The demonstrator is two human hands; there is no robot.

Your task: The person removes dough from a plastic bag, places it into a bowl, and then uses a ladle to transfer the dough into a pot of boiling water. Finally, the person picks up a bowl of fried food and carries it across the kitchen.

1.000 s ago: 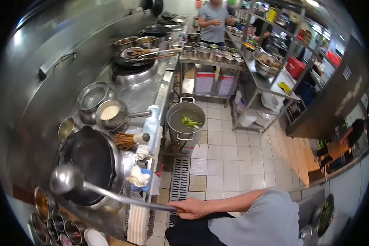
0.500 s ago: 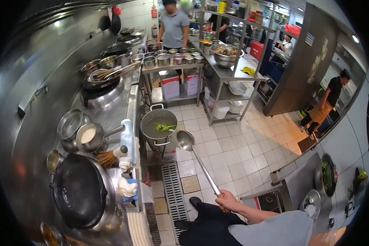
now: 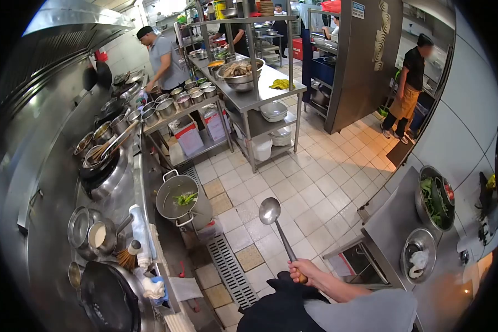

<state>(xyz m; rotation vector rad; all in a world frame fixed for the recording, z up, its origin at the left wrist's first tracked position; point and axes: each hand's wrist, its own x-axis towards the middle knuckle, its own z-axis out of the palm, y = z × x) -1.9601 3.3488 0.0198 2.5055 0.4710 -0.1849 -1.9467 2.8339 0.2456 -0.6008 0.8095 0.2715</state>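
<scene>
My right hand [image 3: 304, 272] is closed round the wooden handle end of a long metal ladle [image 3: 270, 211]. The ladle's round bowl is held out in front of me over the tiled floor, and nothing but a shine shows in it. To its left stands a large steel stockpot [image 3: 178, 191] with two loop handles. Green vegetables [image 3: 186, 198] float in the pot's liquid. My left hand is outside the picture.
At left, the stove counter carries a black wok [image 3: 108, 299], a bamboo brush [image 3: 128, 255] and a saucepan [image 3: 109, 237]. On the right are a bowl of leafy greens [image 3: 434, 205] and a steel bowl [image 3: 418, 243]. A person [image 3: 163, 58] works behind the pots; another [image 3: 413, 83] stands at far right.
My view has swung to the right. The ladle has moved away from the stockpot, rightward, still in my right hand. The person in grey has bent toward the stove.
</scene>
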